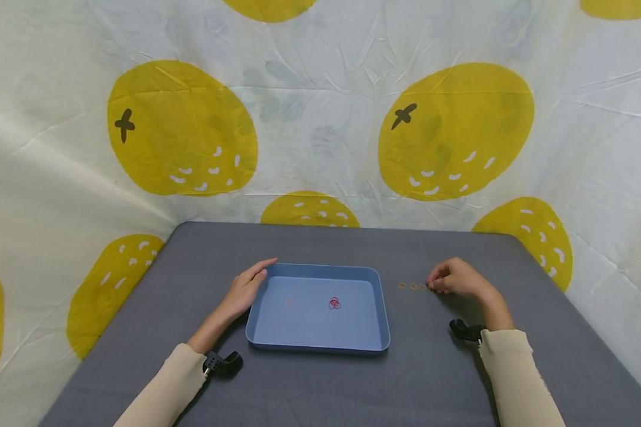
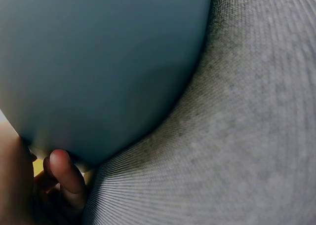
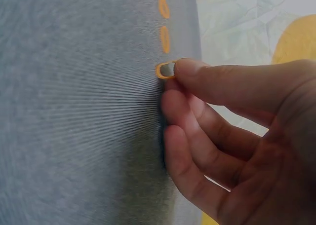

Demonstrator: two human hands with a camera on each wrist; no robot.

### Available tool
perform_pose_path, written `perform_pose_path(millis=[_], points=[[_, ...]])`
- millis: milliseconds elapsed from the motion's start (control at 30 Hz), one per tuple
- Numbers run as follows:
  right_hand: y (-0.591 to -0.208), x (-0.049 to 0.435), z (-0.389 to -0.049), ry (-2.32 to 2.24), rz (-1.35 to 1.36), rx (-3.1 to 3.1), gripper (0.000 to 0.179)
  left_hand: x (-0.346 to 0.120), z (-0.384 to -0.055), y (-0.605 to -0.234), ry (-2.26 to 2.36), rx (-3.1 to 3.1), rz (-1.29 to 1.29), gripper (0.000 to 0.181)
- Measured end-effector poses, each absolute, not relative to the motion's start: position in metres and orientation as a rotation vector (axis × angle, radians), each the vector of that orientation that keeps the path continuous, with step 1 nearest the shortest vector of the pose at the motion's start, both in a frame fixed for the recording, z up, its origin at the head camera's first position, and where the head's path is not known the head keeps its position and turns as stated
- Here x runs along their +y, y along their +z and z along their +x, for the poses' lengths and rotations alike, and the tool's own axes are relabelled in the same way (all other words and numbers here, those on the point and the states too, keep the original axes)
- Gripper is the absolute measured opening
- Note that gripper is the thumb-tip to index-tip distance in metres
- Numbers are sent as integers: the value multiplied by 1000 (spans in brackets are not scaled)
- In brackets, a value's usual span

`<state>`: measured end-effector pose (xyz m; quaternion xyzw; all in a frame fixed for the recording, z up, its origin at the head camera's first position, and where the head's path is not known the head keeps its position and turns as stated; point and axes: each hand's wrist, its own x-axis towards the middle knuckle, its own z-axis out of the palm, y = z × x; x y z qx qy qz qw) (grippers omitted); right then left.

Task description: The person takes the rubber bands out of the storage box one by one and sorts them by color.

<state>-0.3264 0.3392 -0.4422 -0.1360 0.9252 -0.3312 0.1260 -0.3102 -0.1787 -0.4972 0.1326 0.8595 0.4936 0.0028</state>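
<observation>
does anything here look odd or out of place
Nothing clearly wrong: the blue tray looks undamaged, red rubber bands bunch inside it, and orange rubber bands line up beside it. A faint patch at the tray's left is too indistinct to identify.

There was one blue tray, three red bands inside it, three orange bands to its right (six altogether), one left hand, one right hand and two wrist devices.

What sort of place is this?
Probably a screened-off tabletop workspace: white fabric printed with yellow fruit shapes hangs around a grey cloth-covered table, which bears a shallow blue rectangular tray.
</observation>
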Motion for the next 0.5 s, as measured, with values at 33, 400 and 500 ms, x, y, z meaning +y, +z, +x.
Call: perform_pose_path(millis=[33,400,500], points=[[-443,339,-327,-960,-397,2699,11,-179,-310,-497,1550,2694,415,42],[-446,339,-326,-935,-393,2746,13,-180,-311,-498,1554,2694,429,42],[-447,339,-326,-938,-387,2745,13,-180,-310,-499,1557,2694,427,42]])
